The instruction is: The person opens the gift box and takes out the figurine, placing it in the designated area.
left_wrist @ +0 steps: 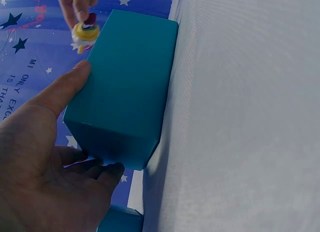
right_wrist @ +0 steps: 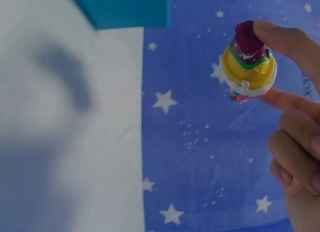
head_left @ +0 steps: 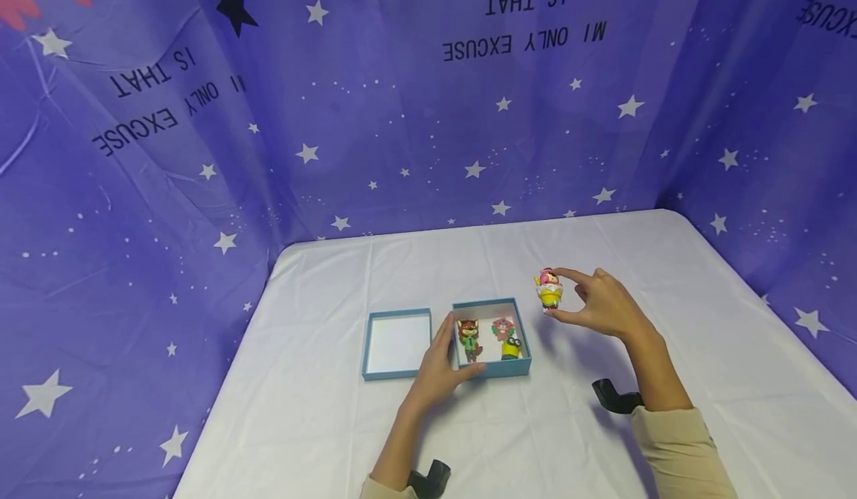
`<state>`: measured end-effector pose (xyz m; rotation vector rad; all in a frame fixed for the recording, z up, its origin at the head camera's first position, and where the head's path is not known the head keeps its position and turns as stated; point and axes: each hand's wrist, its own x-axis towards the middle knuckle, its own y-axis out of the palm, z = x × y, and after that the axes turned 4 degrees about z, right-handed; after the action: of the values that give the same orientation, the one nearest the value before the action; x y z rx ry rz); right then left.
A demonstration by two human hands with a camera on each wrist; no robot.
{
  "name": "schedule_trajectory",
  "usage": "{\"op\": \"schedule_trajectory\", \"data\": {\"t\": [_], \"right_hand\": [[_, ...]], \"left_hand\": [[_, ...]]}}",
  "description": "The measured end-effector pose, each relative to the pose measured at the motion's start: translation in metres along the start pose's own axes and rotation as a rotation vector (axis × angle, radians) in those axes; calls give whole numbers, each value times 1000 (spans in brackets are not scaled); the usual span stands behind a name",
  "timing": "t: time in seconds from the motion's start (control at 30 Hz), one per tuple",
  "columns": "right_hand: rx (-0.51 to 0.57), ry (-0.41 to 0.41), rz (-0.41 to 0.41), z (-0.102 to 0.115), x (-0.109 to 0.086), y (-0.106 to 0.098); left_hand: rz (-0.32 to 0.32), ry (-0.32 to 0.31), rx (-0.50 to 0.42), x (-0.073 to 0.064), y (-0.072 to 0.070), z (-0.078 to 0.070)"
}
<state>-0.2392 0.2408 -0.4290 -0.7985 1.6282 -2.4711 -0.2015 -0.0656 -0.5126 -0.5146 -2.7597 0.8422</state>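
Between thumb and index finger, my right hand [head_left: 605, 306] pinches a small toy figurine [head_left: 550, 291] with a pink top, white frill and yellow cup-like body. It is held up to the right of a blue box [head_left: 505, 369]; the right wrist view shows the figurine's [right_wrist: 250, 67] purple base. My left hand [head_left: 438, 369] grips the box at its near left corner, thumb on the front wall and fingers along the left side. Inside lie a fox figurine [head_left: 470, 339] in green, a pink-and-brown figurine [head_left: 502, 328] and a yellow Minion figurine [head_left: 511, 348].
Left of the box lies a matching blue-rimmed tray or lid [head_left: 398, 343], its white inside facing up. A white cloth [head_left: 301, 425] covers the table. Purple star-printed curtains [head_left: 402, 134] rise at the back and both sides. Black camera mounts [head_left: 616, 398] sit at the wrists.
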Motion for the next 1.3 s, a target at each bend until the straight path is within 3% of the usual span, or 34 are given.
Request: {"op": "schedule_trajectory", "data": {"t": [0.27, 0.73, 1.3], "right_hand": [[39, 63, 86, -19, -8, 12], [149, 95, 193, -47, -16, 41], [159, 89, 226, -58, -20, 57]], "left_hand": [[-10, -12, -7, -2, 0, 0], [-8, -17, -9, 0, 2, 2], [-7, -16, -18, 0, 1, 0]]}}
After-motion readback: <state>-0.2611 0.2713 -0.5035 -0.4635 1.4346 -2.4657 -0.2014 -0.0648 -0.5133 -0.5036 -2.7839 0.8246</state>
